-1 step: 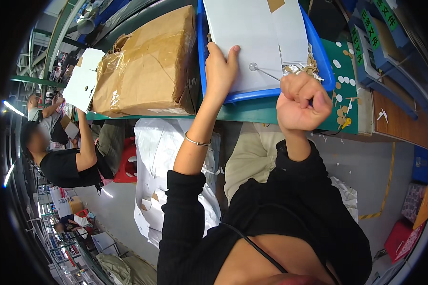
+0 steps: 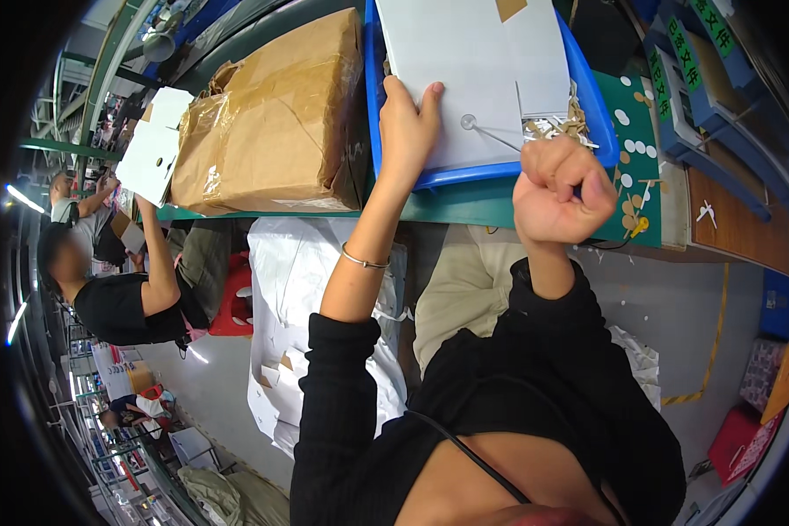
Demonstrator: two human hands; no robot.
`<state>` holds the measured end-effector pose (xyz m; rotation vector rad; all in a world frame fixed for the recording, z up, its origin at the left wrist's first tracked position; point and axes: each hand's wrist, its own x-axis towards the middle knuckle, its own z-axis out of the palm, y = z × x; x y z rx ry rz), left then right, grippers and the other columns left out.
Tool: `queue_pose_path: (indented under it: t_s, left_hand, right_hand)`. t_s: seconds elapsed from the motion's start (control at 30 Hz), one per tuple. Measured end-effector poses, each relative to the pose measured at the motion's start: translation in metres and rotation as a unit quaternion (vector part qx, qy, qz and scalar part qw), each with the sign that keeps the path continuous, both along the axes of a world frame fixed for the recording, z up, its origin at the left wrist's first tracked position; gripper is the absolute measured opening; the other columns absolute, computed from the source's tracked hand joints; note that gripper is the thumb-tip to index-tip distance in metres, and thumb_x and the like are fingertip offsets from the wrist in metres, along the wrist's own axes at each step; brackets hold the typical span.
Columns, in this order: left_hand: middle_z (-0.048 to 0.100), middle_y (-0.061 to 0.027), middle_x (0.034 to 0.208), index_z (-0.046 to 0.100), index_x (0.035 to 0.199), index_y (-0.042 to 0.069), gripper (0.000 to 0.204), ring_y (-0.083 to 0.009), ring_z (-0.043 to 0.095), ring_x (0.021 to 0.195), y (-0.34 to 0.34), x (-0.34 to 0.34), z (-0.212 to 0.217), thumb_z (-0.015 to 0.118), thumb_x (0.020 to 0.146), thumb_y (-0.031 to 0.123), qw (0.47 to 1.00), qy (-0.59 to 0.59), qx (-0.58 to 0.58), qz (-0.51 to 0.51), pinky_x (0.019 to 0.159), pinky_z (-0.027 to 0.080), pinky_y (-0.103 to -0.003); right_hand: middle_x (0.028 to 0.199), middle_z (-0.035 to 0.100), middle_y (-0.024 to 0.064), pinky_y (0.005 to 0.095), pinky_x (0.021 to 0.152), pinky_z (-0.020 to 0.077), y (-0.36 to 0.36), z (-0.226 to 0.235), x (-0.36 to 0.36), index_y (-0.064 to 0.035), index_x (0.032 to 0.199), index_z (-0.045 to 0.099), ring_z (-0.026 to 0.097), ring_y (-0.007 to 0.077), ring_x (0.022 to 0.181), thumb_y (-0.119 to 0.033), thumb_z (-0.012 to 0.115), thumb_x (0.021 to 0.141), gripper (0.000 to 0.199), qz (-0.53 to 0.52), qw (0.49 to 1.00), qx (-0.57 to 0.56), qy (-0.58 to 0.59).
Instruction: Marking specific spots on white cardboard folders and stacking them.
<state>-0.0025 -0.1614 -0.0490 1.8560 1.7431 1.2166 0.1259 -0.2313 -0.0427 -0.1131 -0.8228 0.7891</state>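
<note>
Right hand (image 2: 565, 193) in a fist at the blue tray's (image 2: 478, 174) near right corner, closed round one end of a thin rod (image 2: 498, 136); any handle is hidden. Rod runs left over the tray to a clear round disc (image 2: 468, 122) at its tip. Disc is over the white board (image 2: 473, 70) lying in the tray; can't tell if it touches. Left hand (image 2: 409, 131) at the tray's left side, thumb and forefinger spread over the board; can't tell if other fingers tuck under its edge. Hands well apart. Paper scraps (image 2: 570, 127) inside the tray, right side. Loose white and tan discs (image 2: 638, 147) right of the tray on the green counter (image 2: 430, 207). Taped carton (image 2: 263, 114) left of the tray; co-worker (image 2: 114, 307) farther left.

Handling, my judgement: left hand should press evenly so the board can't slide; right wrist firm, disc flat to the surface, rod clear of scraps.
</note>
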Motion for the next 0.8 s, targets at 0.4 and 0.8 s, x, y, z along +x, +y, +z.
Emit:
queue_pose_path:
  t_s: [0.4, 0.8]
  left_hand:
    - [0.05, -0.0158, 0.056, 0.036, 0.082, -0.003, 0.028, -0.0264, 0.047, 0.043, -0.001, 0.006, 0.005, 0.053, 0.083, 0.019, 0.999, 0.001, 0.042, -0.029, 0.045, 0.041, -0.038]
    - [0.051, -0.0185, 0.059, 0.036, 0.085, -0.004, 0.029, -0.0302, 0.05, 0.047, -0.003, 0.005, -0.001, 0.052, 0.084, 0.02, 0.999, -0.019, 0.036, -0.02, 0.049, 0.043, -0.039]
  right_hand:
    - [0.05, 0.03, 0.0025, 0.0263, 0.043, 0.0149, 0.004, -0.003, -0.018, -0.0122, 0.049, 0.028, 0.018, 0.0118, 0.045, -0.023, 0.035, 0.078, 0.032, -0.066, 0.994, -0.009, -0.09]
    - [0.05, 0.029, 0.0029, 0.0269, 0.042, 0.0154, -0.035, 0.015, 0.029, -0.0099, 0.05, 0.032, 0.017, 0.0114, 0.045, -0.022, 0.036, 0.078, 0.03, 0.076, 0.997, -0.003, -0.004]
